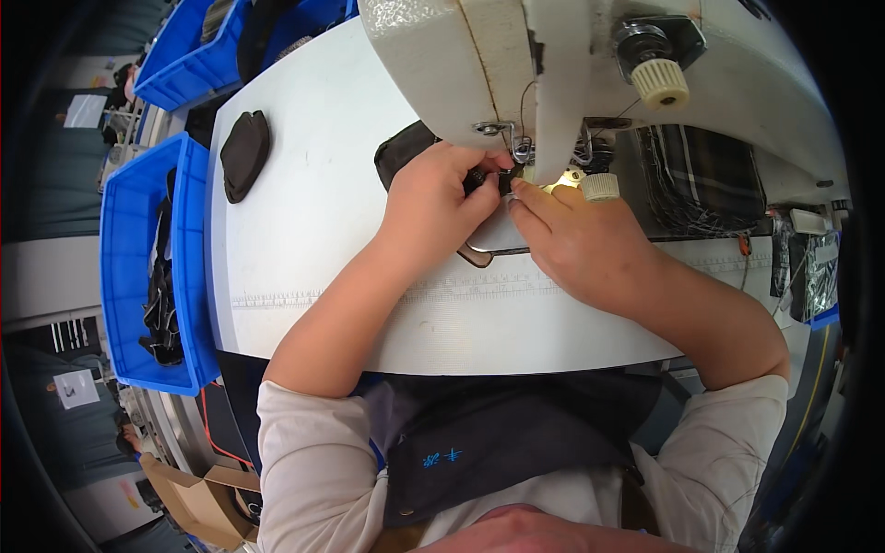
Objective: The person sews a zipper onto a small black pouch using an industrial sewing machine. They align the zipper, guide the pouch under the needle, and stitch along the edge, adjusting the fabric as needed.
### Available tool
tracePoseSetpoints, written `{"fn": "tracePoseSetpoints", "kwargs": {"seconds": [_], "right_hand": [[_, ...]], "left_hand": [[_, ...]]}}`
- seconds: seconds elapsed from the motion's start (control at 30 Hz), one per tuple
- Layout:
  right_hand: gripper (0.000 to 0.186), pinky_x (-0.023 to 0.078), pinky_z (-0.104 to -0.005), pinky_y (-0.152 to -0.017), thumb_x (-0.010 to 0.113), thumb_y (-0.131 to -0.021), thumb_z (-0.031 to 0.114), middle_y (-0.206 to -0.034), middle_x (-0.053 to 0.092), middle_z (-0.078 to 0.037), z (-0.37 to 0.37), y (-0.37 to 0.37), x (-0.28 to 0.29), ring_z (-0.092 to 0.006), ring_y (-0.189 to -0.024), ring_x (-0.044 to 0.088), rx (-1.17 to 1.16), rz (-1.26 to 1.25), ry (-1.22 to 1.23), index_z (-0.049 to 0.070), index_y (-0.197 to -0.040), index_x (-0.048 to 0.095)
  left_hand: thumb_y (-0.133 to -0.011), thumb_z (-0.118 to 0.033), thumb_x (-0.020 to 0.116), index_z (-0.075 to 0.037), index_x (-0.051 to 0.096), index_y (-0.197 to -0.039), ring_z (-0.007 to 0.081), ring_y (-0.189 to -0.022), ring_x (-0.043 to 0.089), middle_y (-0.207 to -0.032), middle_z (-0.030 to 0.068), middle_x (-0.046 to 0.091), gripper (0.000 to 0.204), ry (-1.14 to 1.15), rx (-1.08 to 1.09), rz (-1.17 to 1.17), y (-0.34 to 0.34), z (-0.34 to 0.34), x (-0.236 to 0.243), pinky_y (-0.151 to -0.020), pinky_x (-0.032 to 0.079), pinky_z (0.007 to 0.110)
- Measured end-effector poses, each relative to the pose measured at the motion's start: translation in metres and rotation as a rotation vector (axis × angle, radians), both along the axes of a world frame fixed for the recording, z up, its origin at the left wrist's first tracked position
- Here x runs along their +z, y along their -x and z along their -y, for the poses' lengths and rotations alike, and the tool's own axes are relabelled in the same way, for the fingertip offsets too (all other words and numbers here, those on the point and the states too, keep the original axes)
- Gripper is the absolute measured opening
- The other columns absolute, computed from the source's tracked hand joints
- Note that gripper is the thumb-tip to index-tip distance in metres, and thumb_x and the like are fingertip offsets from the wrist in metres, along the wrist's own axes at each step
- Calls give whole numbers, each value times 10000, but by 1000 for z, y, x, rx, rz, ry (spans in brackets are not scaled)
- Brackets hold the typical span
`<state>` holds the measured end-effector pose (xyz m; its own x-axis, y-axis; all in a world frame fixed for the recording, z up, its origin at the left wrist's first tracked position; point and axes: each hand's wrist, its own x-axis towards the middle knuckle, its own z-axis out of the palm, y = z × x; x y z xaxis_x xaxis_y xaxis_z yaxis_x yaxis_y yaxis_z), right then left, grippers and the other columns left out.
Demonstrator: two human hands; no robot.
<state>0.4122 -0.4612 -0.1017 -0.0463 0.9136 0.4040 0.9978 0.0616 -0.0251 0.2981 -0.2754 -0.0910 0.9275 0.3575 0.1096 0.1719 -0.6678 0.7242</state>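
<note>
Both of my hands are at the needle area of a white sewing machine (433,55). My left hand (438,203) pinches a small black fabric piece (476,179) just left of the presser foot. My right hand (581,235) is closed, its thumb and fingertips pressed on the same dark work from the right. More black material (402,152) sticks out behind my left hand; whether it is one piece with the pinched part I cannot tell. A rounded edge (477,257) shows below the hands. The machine's lamp lights the spot beside my right fingers.
A black padded piece (245,157) lies on the white table (313,212) at left. Blue bins (111,276) with dark pieces stand beyond its left edge. Several black pieces are stacked (705,180) right of the needle. A cardboard box (189,507) sits at lower left.
</note>
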Motion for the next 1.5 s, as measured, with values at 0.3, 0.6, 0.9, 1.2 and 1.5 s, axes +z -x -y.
{"fn": "tracePoseSetpoints", "kwargs": {"seconds": [0.3, 0.6, 0.9, 1.2, 1.5], "right_hand": [[328, 568, -352, -657, 712, -766, 79, -1136, 692, -125, -2, 5, -7, -207, -848, 705, 24, -142, -43, 13, -1083, 653], [332, 567, -333, -634, 710, -739, 52, -1068, 684, -80, 0, 4, -7, -191, -798, 686, 14, -128, 51, 1, -1064, 666], [297, 560, -323, -621, 695, -746, 43, -1030, 684, -96, -1, 5, -12, -183, -764, 684, 22, -92, -20, -12, -1037, 671], [257, 556, -349, -635, 691, -784, 108, -1002, 689, -139, -2, 6, -7, -224, -763, 699, 17, -75, 54, -12, -1010, 669], [291, 549, -349, -609, 690, -775, 115, -1018, 713, -169, -3, 5, -8, -219, -740, 690, 37, 3, -23, -32, -1026, 686]], "left_hand": [[-886, -156, 672, -36, 706, -1067, 255, -840, 665, -935, 125, 709, 219, 207, -23, -241, -5, -8, 13, -770, 527, 374], [-810, -92, 783, -107, 709, -1078, 331, -799, 678, -952, 109, 692, 278, -518, -121, 207, -3, 5, -13, -680, 548, 380], [-788, -129, 820, -124, 767, -942, 255, -777, 692, -897, 22, 712, 162, -640, -102, 232, -4, 6, -7, -636, 543, 382], [-782, -103, 773, -113, 768, -960, 278, -850, 698, -940, 23, 736, 178, -447, -296, 150, -6, -15, -3, -751, 574, 375], [-710, -121, 777, -105, 750, -937, 217, -990, 663, -998, -25, 690, 229, -697, -304, 275, -5, -11, -14, -757, 564, 360]]}}
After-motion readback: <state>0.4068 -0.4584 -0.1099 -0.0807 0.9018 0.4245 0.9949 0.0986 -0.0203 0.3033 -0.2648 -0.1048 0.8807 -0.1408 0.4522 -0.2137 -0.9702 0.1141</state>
